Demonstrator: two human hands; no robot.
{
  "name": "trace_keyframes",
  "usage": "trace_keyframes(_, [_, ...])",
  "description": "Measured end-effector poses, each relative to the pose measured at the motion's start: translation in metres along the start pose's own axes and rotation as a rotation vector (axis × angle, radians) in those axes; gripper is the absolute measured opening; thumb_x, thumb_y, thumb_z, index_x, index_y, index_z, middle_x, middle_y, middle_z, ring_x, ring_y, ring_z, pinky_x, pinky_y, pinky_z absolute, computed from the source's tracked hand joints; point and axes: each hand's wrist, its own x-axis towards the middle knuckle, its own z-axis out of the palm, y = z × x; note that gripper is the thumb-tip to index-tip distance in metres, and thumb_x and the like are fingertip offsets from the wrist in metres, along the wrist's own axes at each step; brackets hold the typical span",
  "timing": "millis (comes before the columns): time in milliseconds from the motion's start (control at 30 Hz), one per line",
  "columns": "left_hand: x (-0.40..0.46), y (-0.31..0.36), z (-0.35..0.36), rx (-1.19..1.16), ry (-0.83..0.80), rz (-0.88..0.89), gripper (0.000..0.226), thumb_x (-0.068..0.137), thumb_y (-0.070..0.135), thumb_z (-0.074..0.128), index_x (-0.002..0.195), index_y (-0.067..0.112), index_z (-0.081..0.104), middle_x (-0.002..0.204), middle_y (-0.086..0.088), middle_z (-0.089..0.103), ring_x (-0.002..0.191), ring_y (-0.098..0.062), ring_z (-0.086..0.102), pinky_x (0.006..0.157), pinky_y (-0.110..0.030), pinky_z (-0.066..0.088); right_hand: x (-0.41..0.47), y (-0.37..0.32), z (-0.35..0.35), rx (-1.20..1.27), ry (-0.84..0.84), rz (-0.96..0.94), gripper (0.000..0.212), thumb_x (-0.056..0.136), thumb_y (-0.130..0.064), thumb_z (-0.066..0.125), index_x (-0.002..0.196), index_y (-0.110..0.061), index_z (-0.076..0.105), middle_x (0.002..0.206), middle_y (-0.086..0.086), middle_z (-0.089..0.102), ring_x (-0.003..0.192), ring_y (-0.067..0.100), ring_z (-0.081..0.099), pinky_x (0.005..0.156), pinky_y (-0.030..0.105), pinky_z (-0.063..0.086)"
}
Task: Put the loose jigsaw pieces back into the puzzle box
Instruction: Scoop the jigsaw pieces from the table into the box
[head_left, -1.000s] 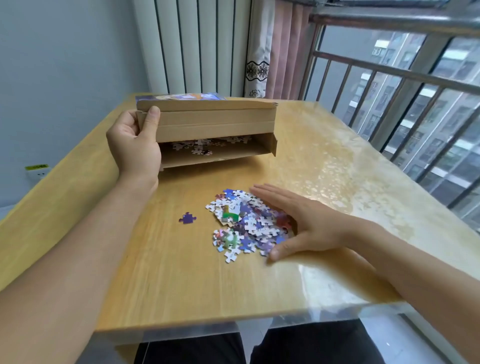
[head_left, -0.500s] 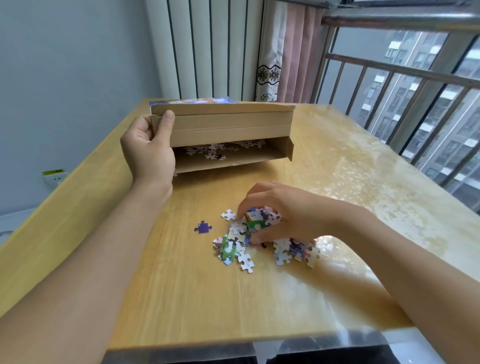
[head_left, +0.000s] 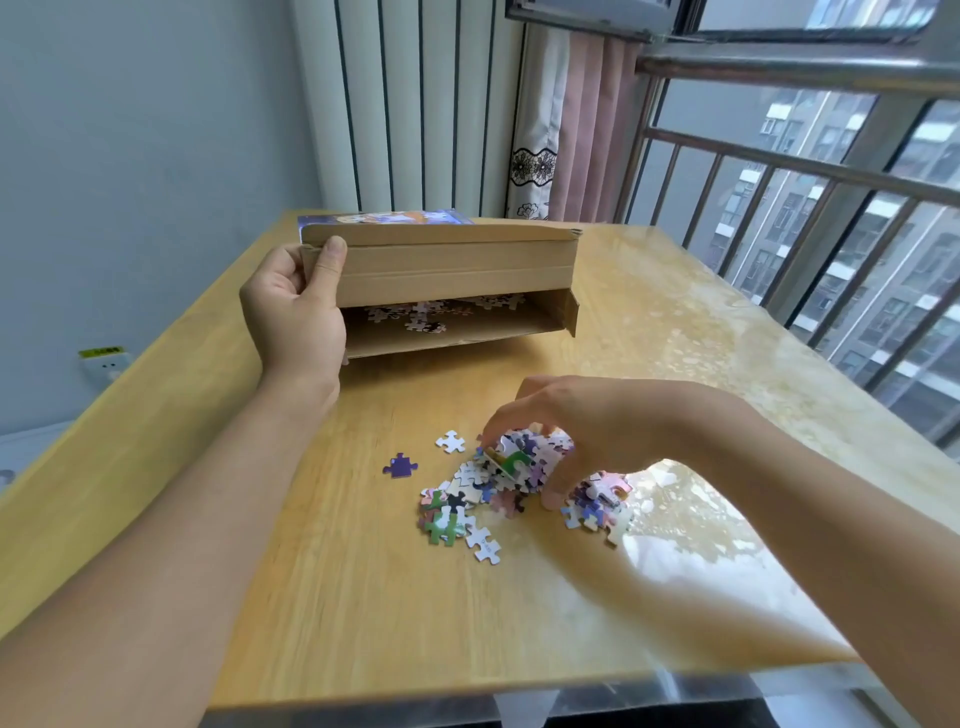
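Observation:
A brown cardboard puzzle box (head_left: 452, 270) lies at the far middle of the wooden table, its front flap lifted so several pieces show inside. My left hand (head_left: 293, 312) grips the box's left end, thumb on the flap. Nearer me, a heap of loose jigsaw pieces (head_left: 467, 504) lies on the table. My right hand (head_left: 576, 421) curls over the heap and grips a handful of pieces (head_left: 524, 457). A single purple piece (head_left: 400, 465) and a white piece (head_left: 451, 441) lie apart to the left of the heap.
The wooden table (head_left: 363, 597) has a glossy patch on its right side and a near edge just below my arms. A radiator and curtain stand behind the box. Window bars run along the right. A wall socket (head_left: 101, 361) sits low on the left.
My right hand went from lying flat beside the heap to curling over it and gathering a handful of pieces. The heap has spread out. My left hand stays on the box.

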Motion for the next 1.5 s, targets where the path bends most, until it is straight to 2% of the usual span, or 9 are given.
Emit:
trace_keyframes(400, [0.005, 0.006, -0.004, -0.039, 0.034, -0.009, 0.033, 0.085, 0.05, 0.071, 0.068, 0.026, 0.056, 0.069, 0.007, 0.057, 0.068, -0.023, 0.044, 0.06, -0.046, 0.041, 0.001, 0.002, -0.01, 0.111, -0.041, 0.066, 0.033, 0.085, -0.024, 0.08, 0.1, -0.034, 0.053, 0.1, -0.003, 0.06, 0.072, 0.021, 0.068, 0.063, 0.039, 0.056])
trace_keyframes(667, [0.006, 0.005, -0.002, -0.034, 0.027, -0.005, 0.034, 0.086, 0.051, 0.071, 0.066, 0.028, 0.057, 0.065, 0.011, 0.056, 0.068, -0.025, 0.045, 0.062, -0.048, 0.045, 0.003, 0.02, -0.019, 0.391, 0.219, 0.083, 0.026, 0.081, -0.007, 0.081, 0.097, -0.017, 0.064, 0.099, 0.002, 0.069, 0.078, 0.024, 0.074, 0.06, 0.037, 0.063])
trace_keyframes(967, [0.004, 0.007, -0.002, -0.032, 0.032, 0.015, 0.032, 0.085, 0.052, 0.071, 0.067, 0.028, 0.059, 0.066, 0.012, 0.061, 0.068, -0.026, 0.048, 0.06, -0.048, 0.043, 0.032, 0.006, -0.041, 1.7, 0.495, 0.295, 0.013, 0.088, 0.003, 0.07, 0.098, 0.002, 0.062, 0.098, 0.019, 0.066, 0.066, 0.018, 0.069, 0.051, 0.018, 0.056])
trace_keyframes(1067, [0.004, 0.009, -0.002, -0.031, 0.032, 0.011, 0.032, 0.083, 0.054, 0.071, 0.068, 0.028, 0.06, 0.067, 0.011, 0.061, 0.067, -0.026, 0.048, 0.06, -0.048, 0.043, 0.057, 0.0, -0.045, 1.756, 0.566, 0.45, 0.022, 0.085, 0.006, 0.071, 0.104, 0.003, 0.06, 0.122, 0.023, 0.061, 0.078, 0.024, 0.07, 0.046, 0.02, 0.054])
trace_keyframes(1167, [0.003, 0.011, -0.002, -0.043, 0.033, 0.007, 0.032, 0.084, 0.053, 0.071, 0.067, 0.029, 0.06, 0.065, 0.014, 0.061, 0.066, -0.027, 0.046, 0.061, -0.047, 0.043, 0.075, -0.009, -0.043, 1.798, 0.673, 0.49, 0.017, 0.087, 0.01, 0.067, 0.098, 0.003, 0.057, 0.118, 0.024, 0.06, 0.093, 0.029, 0.069, 0.044, 0.023, 0.055])
trace_keyframes(1300, [0.002, 0.011, 0.0, -0.063, 0.017, 0.014, 0.044, 0.083, 0.054, 0.071, 0.069, 0.016, 0.056, 0.067, 0.002, 0.055, 0.061, -0.035, 0.04, 0.055, -0.051, 0.042, 0.094, -0.02, -0.048, 2.113, 0.828, 0.47, 0.006, 0.096, 0.007, 0.055, 0.096, 0.002, 0.053, 0.102, 0.015, 0.055, 0.088, 0.028, 0.056, 0.078, 0.03, 0.061])
trace_keyframes(1367, [0.003, 0.009, -0.001, -0.057, 0.01, 0.019, 0.059, 0.082, 0.058, 0.07, 0.077, 0.002, 0.051, 0.072, -0.007, 0.05, 0.062, -0.048, 0.04, 0.052, -0.057, 0.042, 0.101, -0.03, -0.049, 2.199, 0.867, 0.484, 0.017, 0.097, 0.001, 0.05, 0.11, -0.003, 0.059, 0.108, 0.011, 0.061, 0.089, 0.024, 0.055, 0.074, 0.03, 0.058])
trace_keyframes(1433, [0.001, 0.009, 0.002, -0.051, -0.015, 0.034, 0.061, 0.082, 0.058, 0.069, 0.077, 0.002, 0.047, 0.072, -0.011, 0.047, 0.062, -0.052, 0.041, 0.051, -0.058, 0.041, 0.101, -0.039, -0.051, 2.4, 0.978, 0.384, 0.027, 0.098, -0.006, 0.046, 0.118, -0.012, 0.063, 0.103, 0.007, 0.067, 0.084, 0.023, 0.06, 0.057, 0.031, 0.055])
trace_keyframes(1500, [0.0, 0.009, 0.002, -0.046, -0.027, 0.043, 0.061, 0.083, 0.057, 0.07, 0.076, 0.001, 0.046, 0.071, -0.012, 0.045, 0.061, -0.052, 0.04, 0.05, -0.057, 0.041, 0.099, -0.048, -0.053, 2.673, 1.033, 0.172, 0.03, 0.097, -0.024, 0.046, 0.113, -0.017, 0.07, 0.098, 0.005, 0.073, 0.09, 0.026, 0.068, 0.075, 0.038, 0.059])
